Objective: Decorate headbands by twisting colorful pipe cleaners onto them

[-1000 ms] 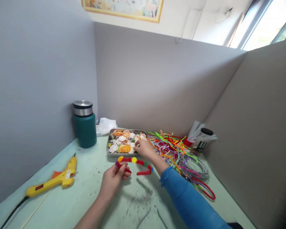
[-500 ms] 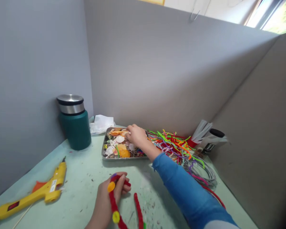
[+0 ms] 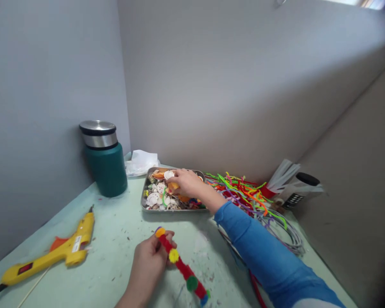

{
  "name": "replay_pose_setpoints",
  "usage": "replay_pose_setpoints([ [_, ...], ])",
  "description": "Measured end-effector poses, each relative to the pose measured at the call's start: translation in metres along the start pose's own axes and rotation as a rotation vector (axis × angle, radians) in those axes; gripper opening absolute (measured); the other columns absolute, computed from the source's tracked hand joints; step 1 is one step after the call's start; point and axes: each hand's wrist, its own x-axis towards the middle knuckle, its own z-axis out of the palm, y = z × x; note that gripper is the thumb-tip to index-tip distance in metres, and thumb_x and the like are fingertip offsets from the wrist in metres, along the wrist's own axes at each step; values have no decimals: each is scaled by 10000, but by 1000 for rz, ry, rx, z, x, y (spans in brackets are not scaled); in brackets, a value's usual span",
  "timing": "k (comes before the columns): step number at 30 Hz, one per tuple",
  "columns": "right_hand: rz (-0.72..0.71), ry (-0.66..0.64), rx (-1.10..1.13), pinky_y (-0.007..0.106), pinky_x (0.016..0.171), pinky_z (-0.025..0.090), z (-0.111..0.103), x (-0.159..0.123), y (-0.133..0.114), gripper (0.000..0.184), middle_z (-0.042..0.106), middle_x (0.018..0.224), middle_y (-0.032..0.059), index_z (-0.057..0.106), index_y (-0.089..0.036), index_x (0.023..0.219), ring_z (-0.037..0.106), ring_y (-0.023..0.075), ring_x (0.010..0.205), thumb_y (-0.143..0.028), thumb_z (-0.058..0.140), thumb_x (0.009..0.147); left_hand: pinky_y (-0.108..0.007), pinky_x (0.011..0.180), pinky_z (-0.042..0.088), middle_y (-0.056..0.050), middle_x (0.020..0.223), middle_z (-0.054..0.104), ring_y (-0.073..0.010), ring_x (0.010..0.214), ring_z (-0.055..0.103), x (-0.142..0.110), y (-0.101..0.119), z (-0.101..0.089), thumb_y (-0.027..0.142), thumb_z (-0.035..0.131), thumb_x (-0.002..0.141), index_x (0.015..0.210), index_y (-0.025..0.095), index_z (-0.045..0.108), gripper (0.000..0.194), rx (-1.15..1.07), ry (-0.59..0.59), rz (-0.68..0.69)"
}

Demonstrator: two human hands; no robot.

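My left hand [image 3: 151, 259] is closed around one end of a fuzzy red pipe-cleaner band [image 3: 183, 269], low over the near part of the table. Small round pieces in orange, yellow, green and blue sit along the band. Farther off, my right hand [image 3: 186, 184] reaches into a shallow metal tray [image 3: 179, 211] filled with shells. Its fingers are bent down onto an orange shell [image 3: 173, 185], and the palm hides part of the pile. White shells [image 3: 153, 199] and a short green strand lie left of the fingers.
Left on the table lies a yellow glue gun [image 3: 73, 248]. Behind it stands a teal flask [image 3: 106, 169], with white tissue [image 3: 143, 160] beside it. Right of the tray are tangled pipe cleaners [image 3: 240, 190], coiled grey wire [image 3: 297, 239] and glue sticks [image 3: 284, 173] in a red cup.
My right hand has shifted within the tray, down onto the orange shell. The red band in my left hand has turned, so its free end now points toward the lower right. The view has tilted down slightly.
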Motion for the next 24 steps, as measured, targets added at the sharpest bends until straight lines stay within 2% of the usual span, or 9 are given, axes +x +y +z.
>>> replay_pose_setpoints([
  [3,-14,34,-23,342,787,334,-2,-1,-6,342,543,1088,84,611,-269,1085,463,246,983,-382,620,762,-262,435,481,-76,557,668,-184,438,608,0,-2,0,494,645,645,815,86,678,443,5,-54,0],
  [6,-155,58,9,345,819,305,2,2,-21,278,566,1024,75,625,-255,1061,454,227,979,-338,587,799,-263,437,481,-73,538,657,-183,442,607,-1,-1,1,484,643,652,800,80,680,432,-1,-63,-2],
  [9,-304,41,34,353,832,281,9,9,-35,279,562,1039,70,623,-271,1065,445,218,977,-381,570,814,-266,438,483,-66,541,654,-179,438,602,-1,0,1,468,660,638,806,82,681,422,-14,-55,-10],
  [12,-379,28,5,358,824,270,9,16,-37,262,560,1060,70,636,-266,1025,431,224,997,-404,574,811,-256,433,478,-62,542,650,-167,426,591,0,0,2,464,667,633,808,81,677,422,-27,-58,-20],
  [17,-357,-2,-60,360,814,266,-1,19,-25,166,591,1001,84,675,-220,889,422,236,990,-334,590,804,-251,434,479,-62,568,643,-151,432,578,2,-3,3,467,646,660,831,72,655,430,-21,-69,-35],
  [20,-327,-22,-35,358,849,253,-3,16,-19,178,603,984,85,675,-223,915,432,223,974,-331,576,814,-250,431,481,-62,576,641,-149,438,578,1,-1,3,469,655,649,827,70,650,437,-27,-67,-43],
  [24,-309,20,38,330,843,267,-4,11,-20,183,624,972,72,685,-236,923,464,201,933,-330,567,819,-253,421,481,-60,568,635,-153,441,578,-2,4,5,485,668,623,832,66,646,469,-35,-59,-74],
])
